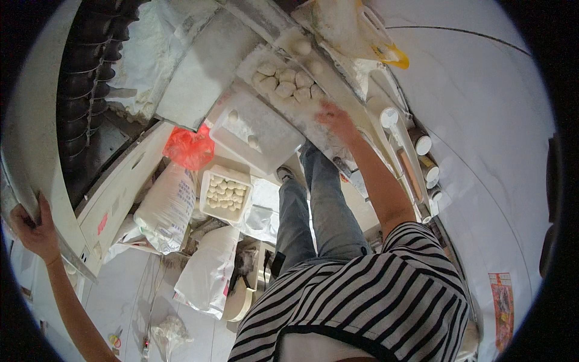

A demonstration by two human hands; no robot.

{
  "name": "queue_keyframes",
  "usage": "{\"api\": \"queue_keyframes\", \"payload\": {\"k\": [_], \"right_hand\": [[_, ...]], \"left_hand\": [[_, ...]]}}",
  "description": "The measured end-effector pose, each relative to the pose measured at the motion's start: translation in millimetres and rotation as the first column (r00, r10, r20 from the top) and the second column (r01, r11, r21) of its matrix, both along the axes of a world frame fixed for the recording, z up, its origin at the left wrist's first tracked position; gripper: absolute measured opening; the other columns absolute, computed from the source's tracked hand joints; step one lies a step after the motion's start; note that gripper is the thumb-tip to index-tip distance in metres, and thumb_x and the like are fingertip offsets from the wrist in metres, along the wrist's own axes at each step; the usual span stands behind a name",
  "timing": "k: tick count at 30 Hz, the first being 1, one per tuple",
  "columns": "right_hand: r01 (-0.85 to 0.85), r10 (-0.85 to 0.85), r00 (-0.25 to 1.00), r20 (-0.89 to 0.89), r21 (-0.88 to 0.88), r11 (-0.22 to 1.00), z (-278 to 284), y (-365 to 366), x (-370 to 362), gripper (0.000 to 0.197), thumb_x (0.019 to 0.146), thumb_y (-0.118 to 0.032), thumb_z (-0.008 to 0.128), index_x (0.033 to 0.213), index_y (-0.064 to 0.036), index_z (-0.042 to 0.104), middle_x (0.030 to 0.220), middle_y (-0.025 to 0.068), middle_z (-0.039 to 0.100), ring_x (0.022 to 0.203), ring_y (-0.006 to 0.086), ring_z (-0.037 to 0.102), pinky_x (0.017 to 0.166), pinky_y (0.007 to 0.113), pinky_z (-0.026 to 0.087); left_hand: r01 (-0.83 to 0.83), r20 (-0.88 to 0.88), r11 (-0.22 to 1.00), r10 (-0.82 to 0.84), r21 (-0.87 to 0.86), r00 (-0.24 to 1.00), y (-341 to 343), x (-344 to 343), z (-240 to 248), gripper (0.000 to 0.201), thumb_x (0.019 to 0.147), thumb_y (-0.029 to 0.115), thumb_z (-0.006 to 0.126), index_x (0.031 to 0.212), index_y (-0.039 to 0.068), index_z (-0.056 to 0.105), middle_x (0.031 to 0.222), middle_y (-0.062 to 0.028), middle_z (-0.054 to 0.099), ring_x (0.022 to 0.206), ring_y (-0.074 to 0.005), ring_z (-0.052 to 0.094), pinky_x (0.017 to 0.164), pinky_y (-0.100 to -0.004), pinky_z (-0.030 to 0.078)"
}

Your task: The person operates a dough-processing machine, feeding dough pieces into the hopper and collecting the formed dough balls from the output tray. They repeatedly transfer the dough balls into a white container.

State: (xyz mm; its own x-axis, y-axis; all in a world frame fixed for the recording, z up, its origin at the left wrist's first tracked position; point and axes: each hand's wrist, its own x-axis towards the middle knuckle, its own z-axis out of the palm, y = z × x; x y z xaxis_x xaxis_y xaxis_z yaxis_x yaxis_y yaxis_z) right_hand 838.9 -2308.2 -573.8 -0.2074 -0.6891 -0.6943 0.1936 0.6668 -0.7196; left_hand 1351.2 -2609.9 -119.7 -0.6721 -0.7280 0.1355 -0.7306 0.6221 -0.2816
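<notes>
At the far left, my left hand point(37, 232) has its fingers wrapped round the edge of a pale metal panel point(43, 163). The panel stands beside a machine with a dark ribbed roller point(87, 84). My right hand point(336, 120) reaches over a floury work surface point(319, 134), its fingers apart and nothing seen in them. Just beyond that hand, several pale dough pieces point(286, 83) sit close together, dusted with flour. A translucent plastic bin point(265, 148), with a few bits of dough in it, stands left of the hand.
Below the bin, a white tub point(206, 209) holds several small dough balls. A red plastic bag point(190, 148) and white sacks point(166, 211) crowd the left side. Jars point(422, 143) line the right edge of the counter. A flour-dusted board point(202, 66) slopes at the back.
</notes>
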Motion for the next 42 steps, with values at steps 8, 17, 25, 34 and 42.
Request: {"api": "queue_keyframes", "payload": {"k": [8,17,25,34,42], "right_hand": [[-0.003,0.174,0.908,-0.381,0.408,0.913,-54.0,-144.0,-4.6,0.066,0.083,-0.043,0.071,0.137,-0.0112,0.050,0.145,0.0176,0.040,0.124,0.0256,0.048,0.101,0.037,0.040],[0.231,0.022,0.944,-0.329,0.709,0.667,-55.0,-210.8,18.6,0.077,0.076,-0.046,0.076,0.137,-0.0077,0.049,0.149,0.0118,0.036,0.135,0.0294,0.032,0.105,0.043,0.035],[0.052,-0.052,0.999,-0.006,0.006,0.999,5.6,-128.1,-0.5,0.057,0.075,-0.027,0.080,0.124,-0.0068,0.060,0.123,0.0120,0.056,0.115,0.0250,0.054,0.093,0.041,0.046],[-0.062,0.055,0.998,0.039,0.221,0.973,-39.2,-212.4,9.5,0.081,0.084,-0.052,0.067,0.146,-0.0121,0.033,0.149,0.0142,0.032,0.135,0.0311,0.035,0.105,0.048,0.036],[0.256,-0.292,0.957,0.000,0.481,0.839,-62.1,-268.9,35.6,0.073,0.082,-0.047,0.069,0.140,-0.0124,0.041,0.138,0.0126,0.044,0.118,0.0301,0.047,0.088,0.050,0.047]], "left_hand": [[-0.060,-0.036,0.998,0.059,-0.010,0.998,6.7,-9.4,-6.0,0.031,0.084,0.019,0.075,0.084,0.007,0.047,0.075,0.0014,0.036,0.061,-0.0111,0.037,0.054,-0.0241,0.035],[-0.084,-0.051,0.995,0.087,0.049,0.995,6.7,3.9,-4.1,0.029,0.086,0.015,0.072,0.089,0.007,0.044,0.083,-0.0011,0.039,0.071,-0.0146,0.043,0.063,-0.0228,0.037],[-0.045,0.028,0.998,0.043,0.053,0.999,8.5,-4.1,1.5,0.032,0.083,0.013,0.074,0.086,0.006,0.044,0.081,-0.0020,0.037,0.069,-0.0166,0.038,0.062,-0.0268,0.034],[-0.065,-0.002,0.997,0.066,0.031,0.998,10.6,-8.9,-2.9,0.034,0.081,0.011,0.074,0.084,0.006,0.040,0.080,-0.0036,0.033,0.074,-0.0196,0.038,0.068,-0.0274,0.034],[-0.149,-0.110,0.979,0.164,0.136,0.980,12.7,-11.6,0.1,0.024,0.081,0.004,0.071,0.088,0.006,0.048,0.082,-0.0018,0.037,0.072,-0.0161,0.039,0.069,-0.0269,0.035]]}}
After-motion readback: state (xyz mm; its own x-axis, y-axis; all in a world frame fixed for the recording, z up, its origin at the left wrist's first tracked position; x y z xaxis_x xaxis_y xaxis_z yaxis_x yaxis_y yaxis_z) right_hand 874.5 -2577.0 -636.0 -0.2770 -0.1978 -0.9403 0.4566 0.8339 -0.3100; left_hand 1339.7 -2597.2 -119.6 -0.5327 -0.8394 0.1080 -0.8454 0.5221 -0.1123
